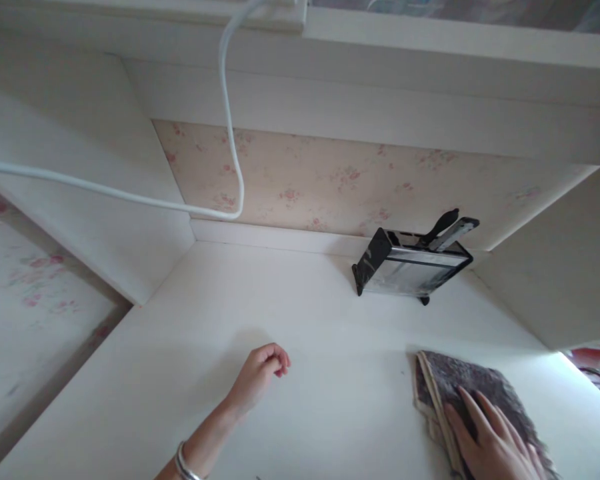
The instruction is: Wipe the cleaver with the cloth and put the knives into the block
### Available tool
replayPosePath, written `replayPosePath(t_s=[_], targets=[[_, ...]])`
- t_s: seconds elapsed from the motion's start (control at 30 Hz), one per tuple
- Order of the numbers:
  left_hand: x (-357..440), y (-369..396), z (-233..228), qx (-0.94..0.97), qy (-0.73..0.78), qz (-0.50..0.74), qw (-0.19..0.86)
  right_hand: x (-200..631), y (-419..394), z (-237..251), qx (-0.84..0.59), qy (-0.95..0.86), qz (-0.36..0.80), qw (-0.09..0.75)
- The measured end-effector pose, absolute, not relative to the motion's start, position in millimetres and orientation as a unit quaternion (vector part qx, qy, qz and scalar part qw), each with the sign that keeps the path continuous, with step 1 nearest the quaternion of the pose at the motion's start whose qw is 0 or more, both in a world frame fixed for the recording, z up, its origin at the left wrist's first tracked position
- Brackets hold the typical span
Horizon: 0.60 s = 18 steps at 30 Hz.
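My right hand (497, 437) rests on a folded grey-brown cloth (473, 373) with a beige edge, at the lower right of a white surface. Its fingers are spread over the fluffy top, pressing on the cloth rather than wrapped round it. Left of the middle, my left hand (266, 365) is close above or on the same white surface (340, 400). Its fingers are curled in a loose fist and nothing shows in them. A silver bangle (183, 460) circles the left wrist.
A black-framed knife block (413, 267) with clear sides stands near the back wall, two handles sticking up. A white cable (237, 167) hangs in front at the upper left. White panels (555, 267) close both sides, and a shelf edge (380, 73) juts out above floral wallpaper (290, 183).
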State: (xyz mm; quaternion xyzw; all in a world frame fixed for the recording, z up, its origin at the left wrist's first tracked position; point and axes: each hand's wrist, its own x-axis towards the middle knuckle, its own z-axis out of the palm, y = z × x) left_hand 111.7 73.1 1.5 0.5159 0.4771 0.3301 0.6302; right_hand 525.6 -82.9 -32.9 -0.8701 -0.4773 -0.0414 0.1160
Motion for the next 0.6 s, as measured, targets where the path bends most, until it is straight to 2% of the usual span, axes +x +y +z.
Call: replayPosePath(t_s=[0.13,0.37,0.43,0.53,0.6], targets=[[93,74,-6,0.516,0.478,0.314,0.637,526,-80,-47,-0.851,-0.515,-0.073,0.070],[83,82,-11,0.520,0.470,0.295,0.649,558,-37,-33,-0.860,-0.503,-0.072,0.055],[81,80,-12,0.524,0.467,0.291,0.650,552,-30,-26,-0.853,-0.508,-0.097,0.077],[80,77,-13,0.536,0.461,0.288,0.646,517,-25,-15,-0.832,-0.515,-0.132,0.162],[81,74,-13,0.547,0.459,0.292,0.636,475,-23,-11,-0.816,-0.523,-0.089,0.231]])
